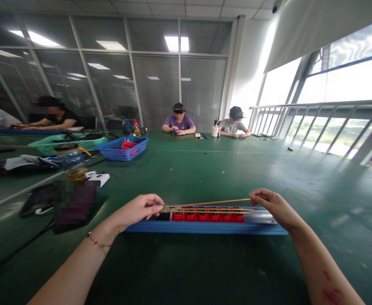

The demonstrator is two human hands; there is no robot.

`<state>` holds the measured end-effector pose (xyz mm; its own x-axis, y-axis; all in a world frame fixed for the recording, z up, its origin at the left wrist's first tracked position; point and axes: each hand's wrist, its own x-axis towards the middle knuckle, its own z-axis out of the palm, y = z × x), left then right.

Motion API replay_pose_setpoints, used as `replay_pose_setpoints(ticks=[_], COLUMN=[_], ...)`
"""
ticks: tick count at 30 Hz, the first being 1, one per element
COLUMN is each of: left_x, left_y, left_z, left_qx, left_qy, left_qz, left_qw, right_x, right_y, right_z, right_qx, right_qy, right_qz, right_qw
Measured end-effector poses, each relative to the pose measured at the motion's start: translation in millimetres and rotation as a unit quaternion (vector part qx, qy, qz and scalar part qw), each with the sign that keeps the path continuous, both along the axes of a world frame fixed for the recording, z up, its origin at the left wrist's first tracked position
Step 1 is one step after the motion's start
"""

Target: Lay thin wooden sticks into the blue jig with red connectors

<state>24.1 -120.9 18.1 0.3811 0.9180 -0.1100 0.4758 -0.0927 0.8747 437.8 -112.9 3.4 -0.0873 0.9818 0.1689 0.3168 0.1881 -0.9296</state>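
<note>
A long blue tray [205, 228] lies across the green table in front of me, with a row of red pieces [208, 215] inside it. Thin yellowish strands [211, 203] stretch above the tray from one hand to the other. At the tray's left end, my left hand [146, 208] pinches the strands between thumb and fingers. My right hand [270, 203] is closed on the far end of the uppermost strand, above the tray's right end. Beside that hand a smooth silvery part [258, 217] lies in the tray.
To the left are a dark pouch [77, 207], a glass jar [73, 163], a blue basket [122, 153] and a green basket [47, 147]. Several people sit across the table, one in a purple shirt [179, 124]. A white bottle [214, 131] stands near them.
</note>
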Motion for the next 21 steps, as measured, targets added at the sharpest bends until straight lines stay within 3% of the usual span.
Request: replay_pose_setpoints(ticks=[8,13,17,21], left_x=[0,-2,-5,-10], left_y=[-1,0,2,2], left_z=[0.3,-0.2,-1.0,2.2], left_qx=[0.006,0.019,0.03,0.057], left_qy=[0.008,0.034,0.071,0.116], left_qz=[-0.001,0.004,0.009,-0.011], left_qw=[1.0,0.999,0.997,0.992], right_x=[35,59,50,26], right_y=[11,21,27,35], right_z=[-4.9,-13.4,-19.6,-23.0], right_qx=[0.029,0.061,0.071,0.074], right_qy=[0.149,0.171,0.115,0.038], right_qz=[-0.173,-0.256,-0.25,-0.152], right_qw=[0.973,0.949,0.959,0.985])
